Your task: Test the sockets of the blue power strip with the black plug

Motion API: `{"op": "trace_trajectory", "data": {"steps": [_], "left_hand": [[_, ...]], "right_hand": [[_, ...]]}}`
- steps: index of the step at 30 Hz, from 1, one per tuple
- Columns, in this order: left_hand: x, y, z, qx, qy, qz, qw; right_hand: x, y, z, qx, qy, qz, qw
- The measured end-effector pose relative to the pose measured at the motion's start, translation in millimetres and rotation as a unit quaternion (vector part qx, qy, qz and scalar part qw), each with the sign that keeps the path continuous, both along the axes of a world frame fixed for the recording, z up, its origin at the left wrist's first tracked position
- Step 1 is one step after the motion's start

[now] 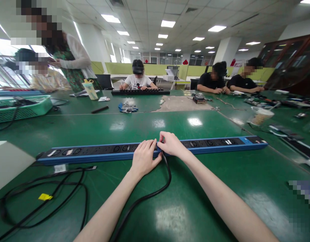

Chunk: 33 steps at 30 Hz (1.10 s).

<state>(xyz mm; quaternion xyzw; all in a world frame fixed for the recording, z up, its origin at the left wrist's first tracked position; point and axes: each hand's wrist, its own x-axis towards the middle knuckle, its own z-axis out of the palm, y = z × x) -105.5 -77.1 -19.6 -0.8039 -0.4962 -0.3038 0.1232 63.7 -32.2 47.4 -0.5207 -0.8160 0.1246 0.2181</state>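
A long blue and black power strip [94,151] lies across the green table [195,188] in front of me. My left hand [144,157] rests on the strip's middle with its fingers curled over the top and thumb on the front edge. My right hand [171,144] is closed in a pinch right beside it, on a black plug at the strip's middle. A black cable [145,198] runs from under my hands toward me.
Loops of black cord with a yellow tag [45,197] lie at the lower left, next to a white box [8,163]. A green basket [21,107], a drink cup [261,116], gloves [127,107] and another strip [140,91] lie farther back. Several people sit opposite.
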Motion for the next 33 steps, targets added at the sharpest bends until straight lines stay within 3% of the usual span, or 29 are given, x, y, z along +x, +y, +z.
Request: {"op": "trace_trajectory", "data": {"steps": [8,15,20,27,33], "left_hand": [[1.9,1.1,-0.6,-0.004,-0.008,0.001,1.000],[-8.6,1.9,-0.4,-0.005,0.015,-0.026,1.000],[-12.5,2.4,-0.5,-0.005,0.027,-0.029,0.999],[4.0,-3.7,-4.3,0.001,0.016,-0.001,1.000],[6.3,-3.1,-5.7,0.004,0.015,0.006,1.000]], "right_hand": [[13.0,-0.2,7.8,-0.114,0.049,0.044,0.991],[12.1,-1.2,8.8,-0.006,-0.025,0.021,0.999],[3.7,-11.1,6.8,0.011,-0.074,-0.002,0.997],[-26.1,-40.8,1.8,0.071,-0.175,-0.071,0.979],[-19.1,-32.0,6.8,0.080,-0.171,-0.065,0.980]]}}
